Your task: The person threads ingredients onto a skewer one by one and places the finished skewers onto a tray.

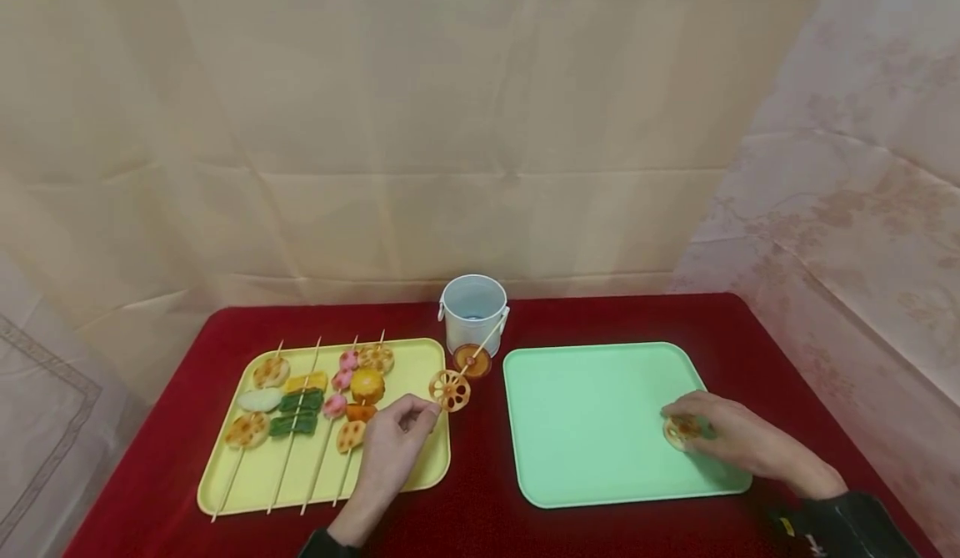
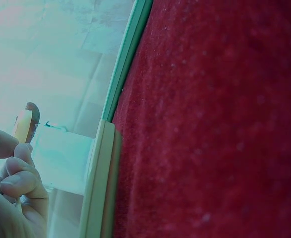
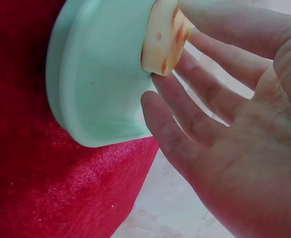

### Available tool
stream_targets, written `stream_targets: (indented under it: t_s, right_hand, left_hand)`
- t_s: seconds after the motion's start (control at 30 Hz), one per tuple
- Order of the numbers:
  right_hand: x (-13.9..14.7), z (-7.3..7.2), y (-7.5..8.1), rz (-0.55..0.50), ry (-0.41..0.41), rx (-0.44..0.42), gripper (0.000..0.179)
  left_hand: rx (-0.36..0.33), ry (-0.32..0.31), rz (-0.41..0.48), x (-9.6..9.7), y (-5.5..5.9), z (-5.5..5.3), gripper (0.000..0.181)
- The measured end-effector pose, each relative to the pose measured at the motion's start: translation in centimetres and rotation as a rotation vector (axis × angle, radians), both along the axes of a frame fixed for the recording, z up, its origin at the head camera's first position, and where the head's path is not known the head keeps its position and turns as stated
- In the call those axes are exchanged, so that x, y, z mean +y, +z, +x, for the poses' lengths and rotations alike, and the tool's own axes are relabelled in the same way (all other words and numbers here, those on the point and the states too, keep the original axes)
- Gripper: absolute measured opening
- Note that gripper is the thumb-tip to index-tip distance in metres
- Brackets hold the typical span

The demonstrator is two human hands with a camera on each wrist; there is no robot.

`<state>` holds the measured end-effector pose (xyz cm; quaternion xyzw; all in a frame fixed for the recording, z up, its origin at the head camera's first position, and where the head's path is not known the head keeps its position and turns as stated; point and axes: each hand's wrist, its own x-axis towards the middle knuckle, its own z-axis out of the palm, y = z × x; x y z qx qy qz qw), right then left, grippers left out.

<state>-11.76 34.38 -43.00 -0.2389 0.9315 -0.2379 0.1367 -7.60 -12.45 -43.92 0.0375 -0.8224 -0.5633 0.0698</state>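
In the head view, my left hand (image 1: 392,445) pinches a wooden skewer (image 1: 492,332) over the right side of the yellow tray. On that skewer are a holed lotus root slice (image 1: 450,391) and, farther up, a brown-rimmed round slice (image 1: 481,368). My right hand (image 1: 738,434) is at the right side of the green tray (image 1: 585,429), holding a loose browned lotus root slice (image 1: 677,434) between thumb and fingers. The right wrist view shows that slice (image 3: 160,42) edge-on, close to the tray surface, with the lower fingers fairly straight and apart from it.
Several loaded skewers (image 1: 297,412) lie side by side on the yellow tray (image 1: 416,356). A white bucket (image 1: 471,324) stands behind, between the trays. Red cloth (image 1: 480,491) covers the table, and hanging cloth (image 1: 480,124) closes off the back and sides.
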Motion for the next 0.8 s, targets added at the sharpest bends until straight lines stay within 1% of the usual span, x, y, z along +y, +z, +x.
stream_targets:
  t_s: [0.1,0.17,0.27,0.37,0.47,0.53,0.67,0.8]
  right_hand:
    - [0.0,0.0,0.1,0.021,-0.042,-0.011,0.048]
    - [0.0,0.0,0.1,0.019,-0.074,-0.035,0.044]
    - [0.2,-0.2,0.3,-0.029,-0.096,-0.075,0.030]
    - [0.3,-0.6,0.4,-0.110,-0.068,-0.102,0.020]
    - [0.0,-1.0,0.6,-0.183,-0.035,-0.093,0.015]
    - [-0.6,-1.2,0.9,-0.215,-0.041,-0.072,0.014]
    - [-2.5,-1.6,1.5,-0.280,-0.107,-0.051,0.015]
    - [-5.0,-2.0,2.1,-0.347,-0.180,-0.019,0.017]
  left_hand:
    - [0.002,0.001,0.000,0.1,0.1,0.0,0.012]
    - [0.000,0.001,0.000,0.1,0.1,-0.1,0.012]
    - [-0.011,-0.005,0.012,0.2,0.2,-0.1,0.012]
    - [-0.025,-0.009,0.025,0.2,0.2,-0.1,0.013]
    - [-0.032,-0.009,0.036,0.3,0.2,-0.1,0.014]
    - [-0.029,-0.007,0.037,0.3,0.3,0.0,0.014]
    - [-0.018,-0.006,0.035,0.5,0.3,0.0,0.013]
    - [-0.014,-0.006,0.031,0.7,0.3,0.0,0.012]
